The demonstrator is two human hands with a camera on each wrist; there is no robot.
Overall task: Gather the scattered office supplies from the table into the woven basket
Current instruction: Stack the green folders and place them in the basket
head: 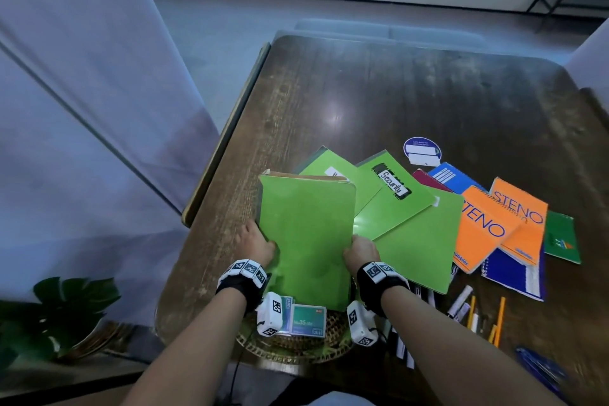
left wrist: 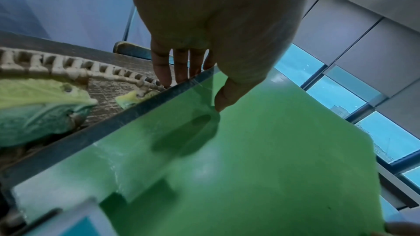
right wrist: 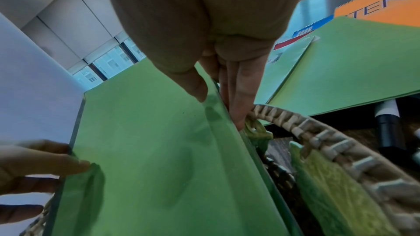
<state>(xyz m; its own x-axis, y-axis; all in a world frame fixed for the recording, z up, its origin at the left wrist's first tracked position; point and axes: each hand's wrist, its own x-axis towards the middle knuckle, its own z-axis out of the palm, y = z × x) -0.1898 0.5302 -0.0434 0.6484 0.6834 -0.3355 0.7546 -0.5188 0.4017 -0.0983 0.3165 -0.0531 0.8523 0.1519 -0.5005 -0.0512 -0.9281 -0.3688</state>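
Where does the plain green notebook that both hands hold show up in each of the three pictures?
Head view: green notebook stands at lower centre, between left hand and right hand.
Left wrist view: it fills the lower right.
Right wrist view: it fills the lower centre.
Shared landmark: the woven basket rim beside it.

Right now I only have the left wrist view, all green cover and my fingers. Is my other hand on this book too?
Observer: Yes. The right hand pinches the green notebook at its right edge, the left hand at its left edge.
Operator: Is it over the basket?
Observer: Its lower end dips into the woven basket, upright, beside a staples box.
Operator: What's left on the table?
Observer: To the right lie green folders, two orange STENO pads and pencils.
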